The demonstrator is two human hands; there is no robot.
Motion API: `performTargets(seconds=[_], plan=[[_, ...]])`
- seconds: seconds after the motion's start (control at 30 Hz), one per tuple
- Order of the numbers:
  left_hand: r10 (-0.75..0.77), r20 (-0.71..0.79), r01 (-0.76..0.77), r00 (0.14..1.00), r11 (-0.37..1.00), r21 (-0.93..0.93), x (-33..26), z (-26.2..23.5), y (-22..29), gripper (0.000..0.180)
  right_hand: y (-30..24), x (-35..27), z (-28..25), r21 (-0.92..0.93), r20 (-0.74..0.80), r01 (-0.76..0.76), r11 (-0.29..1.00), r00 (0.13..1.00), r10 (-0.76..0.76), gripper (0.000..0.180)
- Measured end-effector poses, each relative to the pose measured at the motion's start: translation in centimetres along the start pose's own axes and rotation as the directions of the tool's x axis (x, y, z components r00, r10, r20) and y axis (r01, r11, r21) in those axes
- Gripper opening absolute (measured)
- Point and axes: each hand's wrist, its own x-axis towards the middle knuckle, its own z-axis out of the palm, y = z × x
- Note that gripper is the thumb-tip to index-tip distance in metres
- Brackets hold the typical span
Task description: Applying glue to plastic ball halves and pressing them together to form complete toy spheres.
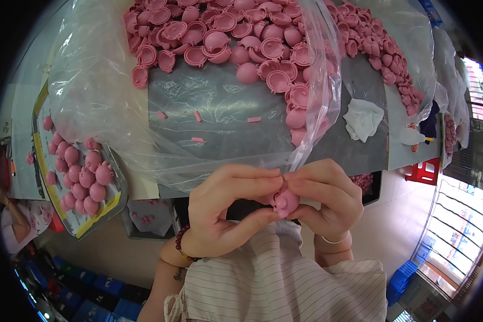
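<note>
Close to my body, in front of the table's near edge, both hands meet around one small pink plastic piece (286, 203) with a rounded body and a knob. My left hand (225, 206) pinches it from the left with thumb and fingers. From the other side my right hand (327, 198) grips it the same way. The fingertips cover parts of the piece. Beyond them, a large heap of pink half-shells (217, 40) lies on clear plastic sheeting. Several small pink strips (197, 116) are scattered on the grey mat (220, 94).
A tray (118, 201) at the left holds several pink balls (79, 190). Right of the clear plastic sheet (322, 59) lie a crumpled white cloth (363, 119) and a white bottle (411, 137). Another pink heap (373, 45) stretches along the far right. A person's arm (19, 225) shows at far left.
</note>
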Motion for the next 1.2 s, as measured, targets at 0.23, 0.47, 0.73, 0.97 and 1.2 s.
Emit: performTargets(seconds=[0.23,0.47,0.73,0.97,1.2], plan=[[-0.015,0.015,0.016,1.0,0.997,-0.076,-0.1,-0.1,0.0,0.034,0.0,-0.2,0.0,-0.025,-0.03,0.006,1.0,1.0,-0.006,0.037],[0.042,0.042,-0.041,0.998,0.999,-0.014,0.0,-0.5,-0.3,0.036,-0.2,0.0,0.3,-0.07,-0.054,0.034,0.997,0.998,-0.038,0.035],[0.064,-0.019,-0.065,0.998,0.994,-0.093,0.2,-0.3,-0.3,0.046,-1.2,-0.5,1.1,-0.131,-0.135,0.047,0.99,0.989,-0.065,0.029],[0.088,-0.034,-0.089,0.995,0.996,-0.029,-0.2,-0.4,-0.6,0.053,-1.5,-1.0,1.0,-0.141,-0.108,0.111,0.984,0.986,-0.127,0.018],[0.196,-0.067,-0.192,0.978,0.979,0.066,-0.1,-0.7,-0.5,0.045,0.4,-2.1,-0.8,-0.225,-0.342,0.109,0.968,0.922,-0.183,0.01]])
